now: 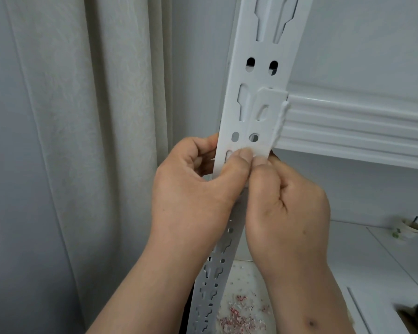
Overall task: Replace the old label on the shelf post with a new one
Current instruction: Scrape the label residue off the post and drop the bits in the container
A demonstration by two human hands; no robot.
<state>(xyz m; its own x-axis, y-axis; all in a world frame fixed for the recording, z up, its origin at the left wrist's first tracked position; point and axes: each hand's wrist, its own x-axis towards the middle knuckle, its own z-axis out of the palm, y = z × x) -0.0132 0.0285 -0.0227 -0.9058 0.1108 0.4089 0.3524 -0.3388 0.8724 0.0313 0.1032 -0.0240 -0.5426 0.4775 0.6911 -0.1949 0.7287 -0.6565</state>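
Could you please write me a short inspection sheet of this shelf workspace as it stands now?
Surface: white lower shelf behind the hands.
Job's things: white slotted shelf post, with a crossbeam hooked to it; a small white scrap at the thumbs, label not clearly readable.
Clutter: red and white shreds scattered below; a paper cup with a stick in it at right.
Grippers: left hand grips the post, thumb on its face; right hand pinches at the same spot.
Cables: nothing seen.
Surroundings: pale curtain on the left, plain wall behind.
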